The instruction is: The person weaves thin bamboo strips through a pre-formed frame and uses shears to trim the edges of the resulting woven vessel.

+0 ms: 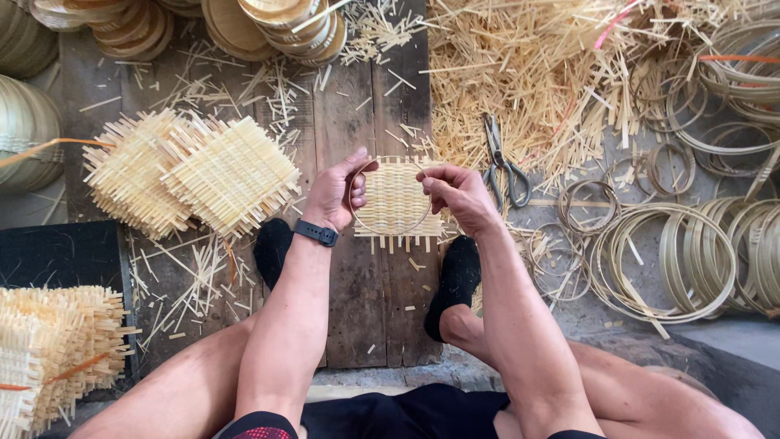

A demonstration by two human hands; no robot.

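Note:
My left hand (335, 195) and my right hand (457, 193) hold a small square woven bamboo mat (396, 201) between them, above a wooden board. A thin round bamboo ring (358, 221) lies pressed against the mat, and both hands pinch it at its upper edge, left hand on the left side, right hand on the right. A black band sits on my left wrist. My feet in black socks rest on the board below the mat.
Stacked woven mats (195, 172) lie left of my hands, more at lower left (57, 341). Scissors (501, 162) rest right of the mat. Bamboo hoops (674, 252) and loose strips (528, 73) cover the right side. Finished round baskets (276, 28) sit at the top.

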